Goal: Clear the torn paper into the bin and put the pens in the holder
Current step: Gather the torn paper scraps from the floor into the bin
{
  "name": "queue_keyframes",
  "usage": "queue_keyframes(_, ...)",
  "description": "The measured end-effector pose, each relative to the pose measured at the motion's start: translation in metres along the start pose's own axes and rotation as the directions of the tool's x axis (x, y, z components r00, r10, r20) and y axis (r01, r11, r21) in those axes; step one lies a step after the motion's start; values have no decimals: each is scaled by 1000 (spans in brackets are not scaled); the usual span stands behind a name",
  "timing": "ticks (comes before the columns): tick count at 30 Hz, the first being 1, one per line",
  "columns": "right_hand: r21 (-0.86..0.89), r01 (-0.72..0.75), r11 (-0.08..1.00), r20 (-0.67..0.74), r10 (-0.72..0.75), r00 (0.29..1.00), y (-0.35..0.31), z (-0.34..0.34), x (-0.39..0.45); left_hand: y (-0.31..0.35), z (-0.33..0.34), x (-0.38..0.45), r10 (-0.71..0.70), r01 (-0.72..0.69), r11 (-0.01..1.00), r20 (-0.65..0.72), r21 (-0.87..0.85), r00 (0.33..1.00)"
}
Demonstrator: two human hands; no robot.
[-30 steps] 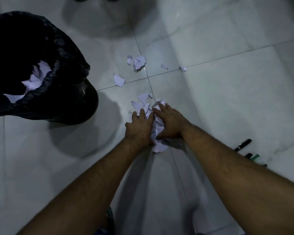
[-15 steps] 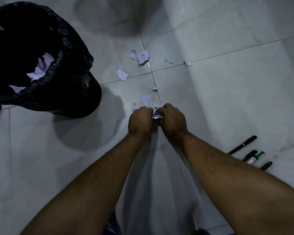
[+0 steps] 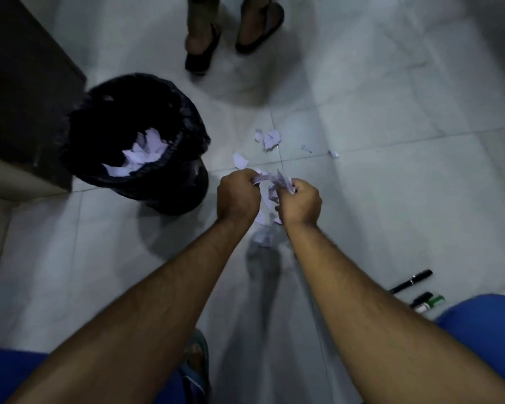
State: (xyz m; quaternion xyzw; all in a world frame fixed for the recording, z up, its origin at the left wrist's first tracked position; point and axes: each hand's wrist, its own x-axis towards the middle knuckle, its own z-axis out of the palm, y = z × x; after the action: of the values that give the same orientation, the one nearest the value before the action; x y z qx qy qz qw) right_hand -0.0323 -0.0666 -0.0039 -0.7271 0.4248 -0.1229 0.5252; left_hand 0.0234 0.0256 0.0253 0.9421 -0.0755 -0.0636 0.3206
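There is only the one camera, worn on the person's head, wide-angle, looking steeply down and forward at the floor [image 3: 391,199]. Both forearms reach out from the bottom edge, close to the lens. The bin [image 3: 134,118] sits upper left, another person's feet [image 3: 231,27] at the top edge, pens [image 3: 411,282] lower right.

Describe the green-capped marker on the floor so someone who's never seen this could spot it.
Find the pens lying on the tiled floor beside the person's right forearm. The marker is the nearest one, partly cut off by a blue knee. It alone has a green cap; the others are black.
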Motion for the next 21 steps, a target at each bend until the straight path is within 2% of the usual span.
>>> queue_keyframes(4,70,90,993,-1,-90,996,-71,12,-4,19,-69,12,10,-19,997,-117,-71,993)
queue_keyframes(8,143,191,971,48,-200,979,-145,45,-12,14,-136,35,-44,-12,981,-284,-193,958)
queue_keyframes(11,91,291,952,108,-300,948,-186,75,-24,-6,-173,54,-75,29,992,-378,-124,923)
queue_keyframes(14,4,371,929,265,-358,895,-213,106,-36,-37,-192,71,-158,150,987,-348,-50,924)
queue_keyframes(17,-130,435,891,408,-352,842,-223,125,-44,-61,-198,80,-247,253,967,-277,-16,928)
queue_keyframes(21,-184,468,864,500,-327,802,-220,128,-51,-71,-198,80,-258,283,955,-225,89,940)
